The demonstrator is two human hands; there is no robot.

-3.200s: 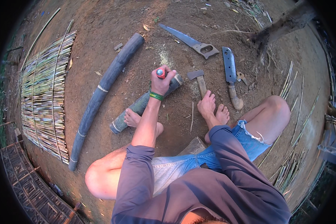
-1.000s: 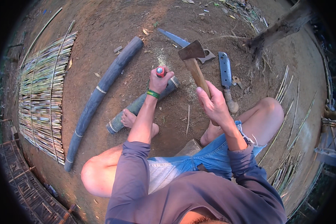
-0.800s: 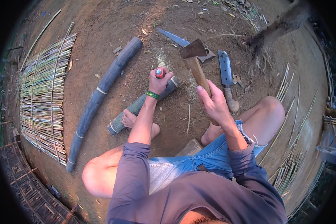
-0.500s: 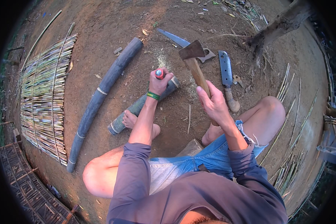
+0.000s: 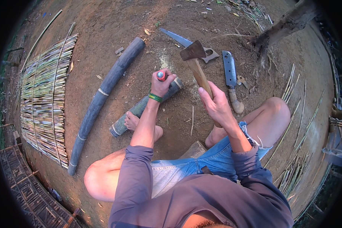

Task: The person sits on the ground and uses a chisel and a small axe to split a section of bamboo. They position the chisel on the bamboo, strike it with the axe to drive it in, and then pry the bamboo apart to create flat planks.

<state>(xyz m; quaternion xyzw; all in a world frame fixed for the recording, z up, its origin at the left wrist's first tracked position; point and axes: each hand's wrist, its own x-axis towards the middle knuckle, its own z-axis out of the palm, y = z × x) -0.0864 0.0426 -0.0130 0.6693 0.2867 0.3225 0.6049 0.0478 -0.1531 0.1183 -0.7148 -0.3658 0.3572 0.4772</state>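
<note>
My left hand is closed around a red-handled chisel, its metal-capped end facing up and its blade hidden. That fist sits over the far part of a short bamboo section, which lies slantwise on the ground under my left foot. In my right hand is a hatchet, gripped by its wooden handle. The dark metal head is raised off the ground, to the right of the chisel.
A long dark bamboo pole lies to the left, beside a lashed mat of thin canes. Beyond the hatchet are a pruning saw and a cleaver-like knife. A tree trunk rises at far right; thin sticks lie nearer.
The hatchet head has shifted slightly left, toward the chisel. My left hand keeps its hold on the chisel, and the bamboo section lies in the same place.
</note>
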